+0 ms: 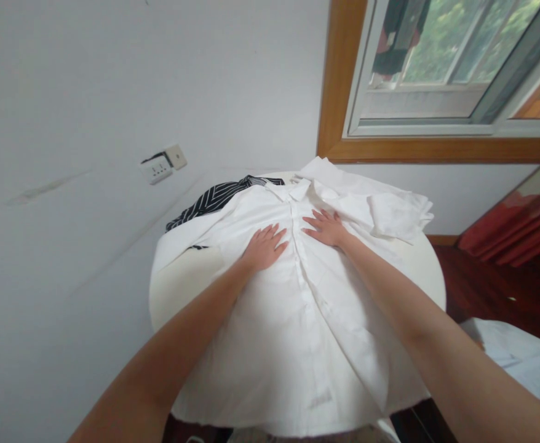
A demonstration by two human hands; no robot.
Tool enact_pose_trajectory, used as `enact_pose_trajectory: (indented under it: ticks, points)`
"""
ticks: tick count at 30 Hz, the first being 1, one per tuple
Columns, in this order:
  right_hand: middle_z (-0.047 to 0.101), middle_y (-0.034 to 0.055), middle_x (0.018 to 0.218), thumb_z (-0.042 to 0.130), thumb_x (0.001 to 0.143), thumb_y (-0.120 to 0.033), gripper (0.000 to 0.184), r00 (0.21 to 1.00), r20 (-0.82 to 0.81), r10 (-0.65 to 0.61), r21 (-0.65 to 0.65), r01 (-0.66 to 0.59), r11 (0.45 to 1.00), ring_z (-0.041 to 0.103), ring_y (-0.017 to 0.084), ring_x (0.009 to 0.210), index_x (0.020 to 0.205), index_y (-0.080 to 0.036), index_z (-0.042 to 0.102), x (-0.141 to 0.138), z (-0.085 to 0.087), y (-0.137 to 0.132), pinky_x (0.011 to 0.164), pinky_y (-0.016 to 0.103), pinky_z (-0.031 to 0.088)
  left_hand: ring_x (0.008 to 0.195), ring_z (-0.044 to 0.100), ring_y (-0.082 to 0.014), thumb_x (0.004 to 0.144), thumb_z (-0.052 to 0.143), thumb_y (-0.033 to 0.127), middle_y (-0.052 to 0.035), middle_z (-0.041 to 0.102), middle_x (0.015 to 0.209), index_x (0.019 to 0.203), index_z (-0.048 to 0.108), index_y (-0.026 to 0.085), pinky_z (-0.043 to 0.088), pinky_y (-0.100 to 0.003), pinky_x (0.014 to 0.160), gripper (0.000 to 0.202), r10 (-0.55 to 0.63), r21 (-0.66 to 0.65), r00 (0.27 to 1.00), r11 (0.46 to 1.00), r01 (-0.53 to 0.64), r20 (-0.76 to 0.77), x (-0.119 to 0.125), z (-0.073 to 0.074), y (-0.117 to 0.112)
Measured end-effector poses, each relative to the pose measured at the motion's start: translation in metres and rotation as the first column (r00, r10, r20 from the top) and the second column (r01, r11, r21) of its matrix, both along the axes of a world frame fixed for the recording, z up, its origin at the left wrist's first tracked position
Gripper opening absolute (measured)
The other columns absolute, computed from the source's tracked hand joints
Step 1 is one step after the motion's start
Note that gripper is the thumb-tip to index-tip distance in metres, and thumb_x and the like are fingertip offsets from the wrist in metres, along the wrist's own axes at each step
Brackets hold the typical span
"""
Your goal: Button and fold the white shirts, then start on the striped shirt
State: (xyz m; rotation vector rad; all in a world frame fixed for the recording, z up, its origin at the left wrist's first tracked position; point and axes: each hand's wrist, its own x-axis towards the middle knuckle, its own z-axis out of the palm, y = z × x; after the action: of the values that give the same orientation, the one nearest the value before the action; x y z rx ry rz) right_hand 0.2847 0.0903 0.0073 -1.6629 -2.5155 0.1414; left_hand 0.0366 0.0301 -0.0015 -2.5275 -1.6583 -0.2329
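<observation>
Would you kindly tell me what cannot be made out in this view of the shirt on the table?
All head view.
Striped garment: mostly under the white shirt; its kind is unclear.
Table: top mostly covered by the shirt, base unseen.
White fabric at lower right: cut off by the picture's edge and the right arm.
Shirt under the left hand and right hand: hidden by the flat palms.

White shirt (297, 320) on white round table (182, 289); black-and-white striped garment (214, 200) behind it. White folded clothes (381, 209) at right. Wall (113, 92) pale grey-white, window frame (339, 80) orange-brown wood, floor (482, 283) dark red-brown.
</observation>
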Motion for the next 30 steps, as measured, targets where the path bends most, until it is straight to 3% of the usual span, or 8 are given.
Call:
enact_pose_trajectory:
  ticks: [7, 10, 15, 19, 23, 28, 30]
  points:
    - [0.028, 0.0063, 0.160, 0.030, 0.093, -0.070, 0.065, 1.000, -0.029, -0.001, 0.026, 0.002, 1.000, 0.019, 0.034, 0.147, 0.147, -0.036, 0.041, -0.003, -0.001, 0.005, 0.114, 0.064, 0.013, 0.144, 0.032, -0.0292, 0.099, 0.032, 0.043, -0.0103, 0.036, 0.156, 0.145, 0.043, 0.025, 0.030, -0.054, 0.114, 0.051, 0.028, -0.084, 0.999, 0.996, -0.030, -0.018, 0.009, 0.008, 0.005]
    - [0.029, 0.0063, 0.159, 0.032, 0.093, -0.069, 0.064, 0.999, -0.040, -0.002, 0.032, 0.003, 0.999, 0.020, 0.033, 0.147, 0.147, -0.036, 0.043, -0.002, -0.002, 0.007, 0.114, 0.064, 0.014, 0.140, 0.038, -0.0314, 0.098, 0.034, 0.031, -0.0127, 0.046, 0.149, 0.139, 0.051, 0.022, 0.032, -0.057, 0.112, 0.045, 0.038, -0.001, 0.999, 0.999, -0.038, -0.034, 0.022, 0.011, -0.002]
    - [0.029, 0.0051, 0.159, 0.033, 0.095, -0.065, 0.059, 0.999, -0.049, 0.001, 0.038, 0.001, 0.999, 0.020, 0.032, 0.147, 0.146, -0.037, 0.043, -0.001, -0.003, 0.011, 0.114, 0.063, 0.014, 0.127, 0.052, -0.0232, 0.090, 0.036, 0.010, -0.0116, 0.058, 0.136, 0.131, 0.058, 0.017, 0.038, -0.042, 0.111, 0.046, 0.056, 0.077, 0.994, 0.995, -0.064, 0.098, 0.031, 0.005, -0.015]
    - [0.030, 0.0040, 0.159, 0.034, 0.095, -0.063, 0.057, 0.999, -0.049, 0.002, 0.036, -0.001, 0.999, 0.021, 0.031, 0.147, 0.146, -0.037, 0.043, -0.001, -0.002, 0.012, 0.114, 0.061, 0.017, 0.132, 0.048, -0.0192, 0.094, 0.037, 0.018, -0.0086, 0.056, 0.141, 0.132, 0.057, 0.017, 0.034, -0.036, 0.116, 0.042, -0.008, 0.067, 0.983, 0.998, -0.004, 0.181, 0.022, 0.000, -0.015]
    - [0.034, 0.0059, 0.157, 0.037, 0.095, -0.061, 0.056, 0.998, -0.056, -0.004, 0.076, 0.008, 0.997, 0.027, 0.031, 0.145, 0.143, -0.034, 0.048, -0.001, -0.002, 0.007, 0.114, 0.059, 0.020, 0.138, 0.041, -0.0222, 0.098, 0.037, 0.033, -0.0085, 0.048, 0.148, 0.137, 0.052, 0.020, 0.030, -0.042, 0.117, 0.044, -0.073, 0.041, 0.991, 0.997, 0.068, 0.113, 0.016, -0.003, -0.017]
    - [0.047, 0.0079, 0.148, 0.046, 0.095, -0.044, 0.041, 0.995, -0.091, 0.039, 0.260, -0.014, 0.965, 0.033, 0.030, 0.140, 0.131, -0.027, 0.061, -0.003, 0.006, -0.008, 0.113, 0.053, 0.022, 0.142, 0.036, -0.0248, 0.099, 0.031, 0.038, -0.0075, 0.040, 0.154, 0.142, 0.046, 0.023, 0.028, -0.047, 0.117, 0.048, -0.066, 0.036, 0.996, 0.997, 0.064, 0.058, 0.016, -0.004, -0.021]
    - [0.057, 0.0089, 0.137, 0.049, 0.094, -0.035, 0.035, 0.988, -0.137, 0.068, 0.259, -0.030, 0.965, 0.044, 0.028, 0.131, 0.122, -0.024, 0.066, -0.007, 0.015, -0.020, 0.110, 0.046, 0.028, 0.142, 0.036, -0.0249, 0.100, 0.030, 0.038, -0.0074, 0.040, 0.154, 0.143, 0.045, 0.023, 0.028, -0.047, 0.118, 0.048, -0.064, 0.033, 0.997, 0.998, 0.062, 0.049, 0.016, -0.004, -0.021]
